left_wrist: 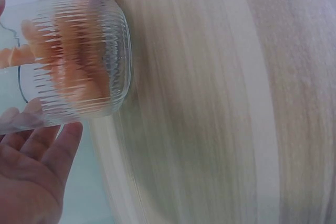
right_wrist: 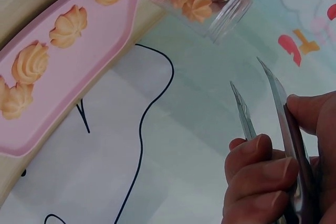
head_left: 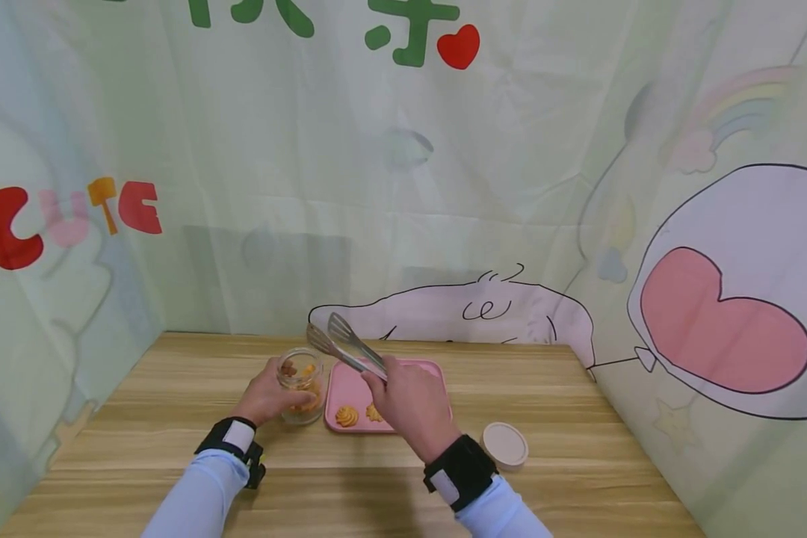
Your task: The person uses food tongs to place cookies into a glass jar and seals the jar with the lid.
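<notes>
My left hand (head_left: pixel 269 396) grips a clear ribbed glass jar (head_left: pixel 300 413) on the left of the tray, its thumb across the near side. Piped butter cookies (left_wrist: pixel 79 72) lie inside the jar. My right hand (head_left: pixel 413 403) holds metal tongs (head_left: pixel 353 350), thumb on one arm and fingers round the other. The tong tips are apart with nothing between them, raised near the jar's mouth. On the pink tray (head_left: pixel 356 381) are several swirled cookies (right_wrist: pixel 68 26), partly hidden by my right hand in the head view.
A round whitish lid (head_left: pixel 505 446) lies on the wooden table (head_left: pixel 545 403) to the right of my right wrist. A printed cloth backdrop (head_left: pixel 276 149) stands behind the table's back edge and along both sides.
</notes>
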Demonstrator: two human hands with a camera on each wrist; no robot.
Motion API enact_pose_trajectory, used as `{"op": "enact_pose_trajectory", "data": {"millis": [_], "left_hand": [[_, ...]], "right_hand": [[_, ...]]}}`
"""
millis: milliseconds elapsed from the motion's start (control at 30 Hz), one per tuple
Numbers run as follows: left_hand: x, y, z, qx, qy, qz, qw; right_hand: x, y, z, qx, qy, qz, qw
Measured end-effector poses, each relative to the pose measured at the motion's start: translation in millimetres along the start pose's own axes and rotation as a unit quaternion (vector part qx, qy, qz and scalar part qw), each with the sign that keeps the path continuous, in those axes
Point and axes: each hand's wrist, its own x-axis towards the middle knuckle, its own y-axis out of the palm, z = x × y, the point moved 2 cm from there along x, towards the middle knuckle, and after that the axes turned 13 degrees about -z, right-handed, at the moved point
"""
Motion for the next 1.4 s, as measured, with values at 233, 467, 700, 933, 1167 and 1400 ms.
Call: {"op": "enact_pose_trajectory", "data": {"millis": [233,467,700,933,1167,1400], "left_hand": [[1.0,0.6,1.7,0.003,-0.002,0.005,1.0000],[1.2,1.6,3.1,0.003,-0.015,0.005,0.9999],[1.8,2.5,4.4,0.002,-0.012,0.002,0.9999],[1.7,2.7,2.3,-0.001,-0.014,0.003,0.9999],[1.1,2.0,1.2,0.000,-0.013,0.004,0.9999],[-1.2,0.7,-1.1,0.002,-0.005,0.004,1.0000]], "right_hand": [[3,2,-11,-0.006,0.049,0.022,0.999],[-3,7,-19,-0.019,0.060,0.055,0.997],[-11,11,-21,-0.053,0.059,0.112,0.991],[-18,12,-20,-0.084,0.038,0.146,0.985],[-25,15,-18,-0.110,0.012,0.153,0.982],[-32,19,-15,-0.140,-0.031,0.138,0.980]]}}
